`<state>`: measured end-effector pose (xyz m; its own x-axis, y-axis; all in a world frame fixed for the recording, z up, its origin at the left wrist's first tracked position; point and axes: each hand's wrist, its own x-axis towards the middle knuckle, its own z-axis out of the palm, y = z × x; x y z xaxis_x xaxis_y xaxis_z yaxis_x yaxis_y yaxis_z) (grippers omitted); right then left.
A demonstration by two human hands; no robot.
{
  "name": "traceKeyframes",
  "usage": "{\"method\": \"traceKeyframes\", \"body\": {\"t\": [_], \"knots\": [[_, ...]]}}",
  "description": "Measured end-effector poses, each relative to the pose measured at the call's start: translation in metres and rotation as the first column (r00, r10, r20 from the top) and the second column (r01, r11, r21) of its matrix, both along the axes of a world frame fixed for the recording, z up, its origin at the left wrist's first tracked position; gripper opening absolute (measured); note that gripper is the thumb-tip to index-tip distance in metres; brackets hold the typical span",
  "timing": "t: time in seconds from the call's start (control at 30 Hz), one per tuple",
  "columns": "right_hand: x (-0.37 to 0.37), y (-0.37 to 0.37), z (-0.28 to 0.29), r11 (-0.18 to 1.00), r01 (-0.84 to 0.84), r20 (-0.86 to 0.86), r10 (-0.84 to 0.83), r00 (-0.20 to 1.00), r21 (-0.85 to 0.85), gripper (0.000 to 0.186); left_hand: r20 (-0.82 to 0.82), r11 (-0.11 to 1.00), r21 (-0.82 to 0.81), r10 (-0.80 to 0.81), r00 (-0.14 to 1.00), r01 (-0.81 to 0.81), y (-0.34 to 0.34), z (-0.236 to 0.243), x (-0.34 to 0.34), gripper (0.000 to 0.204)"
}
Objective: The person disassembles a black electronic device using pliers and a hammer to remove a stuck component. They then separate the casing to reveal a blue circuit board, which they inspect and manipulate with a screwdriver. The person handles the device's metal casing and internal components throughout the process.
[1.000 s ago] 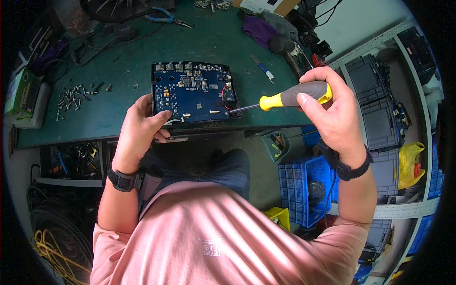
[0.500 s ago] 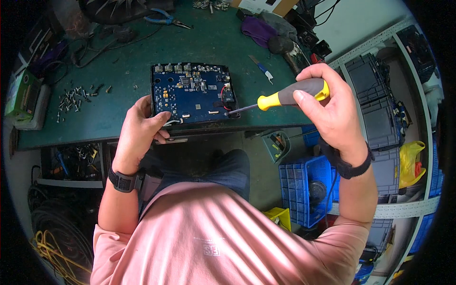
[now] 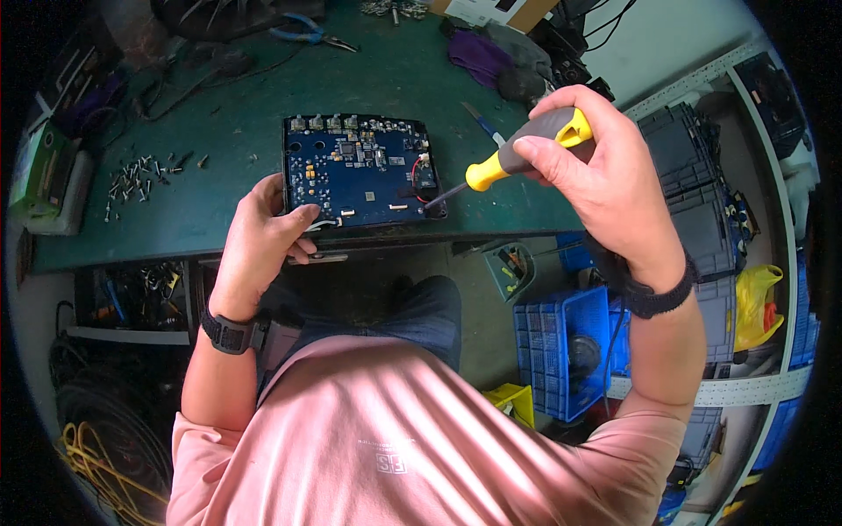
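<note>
A dark blue circuit board [image 3: 360, 180] in a black housing lies near the front edge of the green workbench. My left hand [image 3: 267, 219] grips its lower left corner, thumb on top and fingers at the side and underneath. White wires come out beside that thumb. My right hand [image 3: 596, 167] is wrapped round the yellow and grey handle of a screwdriver [image 3: 487, 173]. The handle is tilted up to the right, and the tip meets the board's lower right corner, near a red and black wire. Whether a screw sits under the tip is too small to tell.
Loose screws [image 3: 136, 180] are scattered on the bench [image 3: 237, 131] at the left. Blue-handled pliers [image 3: 311, 35] lie at the back, and a blue utility knife [image 3: 482, 123] is behind the screwdriver. Blue crates [image 3: 561, 351] and a shelf of grey bins [image 3: 680, 158] stand at the right.
My right hand has raised and turned the screwdriver's handle, so the shaft stands steeper, with the tip still at the same corner. My left hand keeps its hold.
</note>
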<state>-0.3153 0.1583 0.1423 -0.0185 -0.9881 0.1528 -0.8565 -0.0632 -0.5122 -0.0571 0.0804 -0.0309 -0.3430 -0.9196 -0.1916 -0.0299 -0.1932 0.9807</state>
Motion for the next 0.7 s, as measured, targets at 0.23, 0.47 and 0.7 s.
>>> {"method": "traceKeyframes", "body": {"t": [0.23, 0.47, 0.7], "knots": [[0.004, 0.001, -0.008, 0.996, 0.066, 0.188, -0.052, 0.981, -0.068, 0.030, 0.003, 1.000, -0.006, -0.003, 1.000, 0.003, -0.001, -0.004, -0.001, 0.040], [0.004, 0.008, -0.002, 1.000, -0.017, 0.075, 0.019, 0.997, -0.025, 0.029, -0.002, 1.000, 0.006, 0.000, 1.000, 0.000, -0.001, -0.003, -0.001, 0.038], [-0.012, 0.010, 0.006, 0.959, -0.285, 0.025, 0.284, 0.958, 0.011, 0.032, -0.004, 1.000, 0.006, 0.007, 1.000, -0.007, 0.000, -0.002, -0.001, 0.037]]}}
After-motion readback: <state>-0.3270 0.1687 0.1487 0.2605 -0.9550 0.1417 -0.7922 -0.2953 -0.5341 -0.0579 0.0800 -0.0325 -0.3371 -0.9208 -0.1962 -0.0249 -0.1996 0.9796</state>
